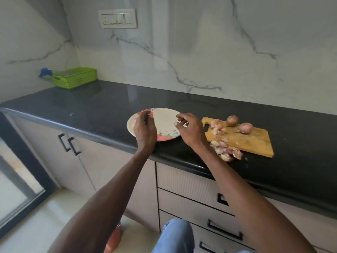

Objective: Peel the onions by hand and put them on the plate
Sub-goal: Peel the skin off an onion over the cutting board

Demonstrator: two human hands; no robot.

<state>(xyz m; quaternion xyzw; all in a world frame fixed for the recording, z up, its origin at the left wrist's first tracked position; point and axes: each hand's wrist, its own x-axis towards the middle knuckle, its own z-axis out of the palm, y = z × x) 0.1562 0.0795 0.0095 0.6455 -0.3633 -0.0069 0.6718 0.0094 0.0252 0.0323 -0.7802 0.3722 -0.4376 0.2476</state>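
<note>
A round floral plate (166, 123) lies on the black counter with nothing visible on it. My left hand (145, 131) hovers over the plate's left part, back up; its fingertips are hidden, so whether it holds anything is unclear. My right hand (189, 131) is at the plate's right rim with fingers loosely curled and nothing seen in them. To the right, a wooden cutting board (255, 143) carries a partly peeled onion (216, 124) and two onions in their skins (232, 120) (246, 127). Loose onion peels (226, 151) spill off the board's front left corner.
A green plastic basket (74, 77) with a blue-capped bottle (45, 72) beside it stands at the far left corner of the black counter (102, 105). Marble wall behind. Cabinet doors and drawers run below the counter's front edge.
</note>
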